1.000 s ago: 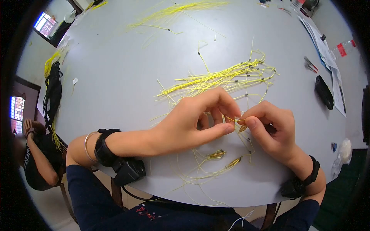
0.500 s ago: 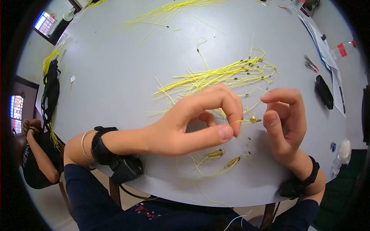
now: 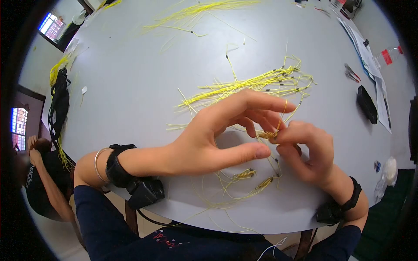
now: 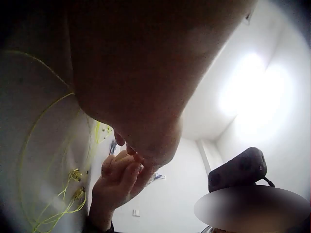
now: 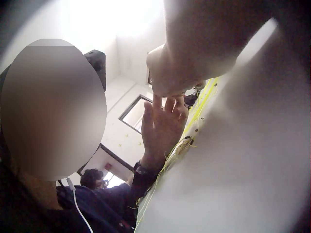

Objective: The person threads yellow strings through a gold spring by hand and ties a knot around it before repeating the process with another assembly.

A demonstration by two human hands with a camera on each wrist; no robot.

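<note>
My right hand [image 3: 307,150] pinches one end of a small brass-coloured wire spring [image 3: 266,135] between thumb and forefinger. My left hand [image 3: 217,135] is beside it with forefinger and thumb stretched apart, its other fingers bent close to the spring. A thin yellow line [image 3: 284,112] rises from the spring and passes over the left forefinger's tip. Below the hands, two similar springs [image 3: 244,174] with yellow lines lie on the grey table [image 3: 143,95]. In the right wrist view both hands meet, the left hand [image 5: 165,126] with fingers raised; the pinched end is hidden there.
Beyond the hands lies a bundle of yellow lines [image 3: 244,85] with small dark sleeves; another bundle [image 3: 204,8] is farther back. At the right are snips [image 3: 352,73], a black case [image 3: 366,104] and papers [image 3: 363,52]. A person [image 3: 45,182] sits at the left.
My left thumb and forefinger have parted from the line they pinched, and the forefinger has straightened. My right hand, empty half a second ago, has come back left and pinches the spring.
</note>
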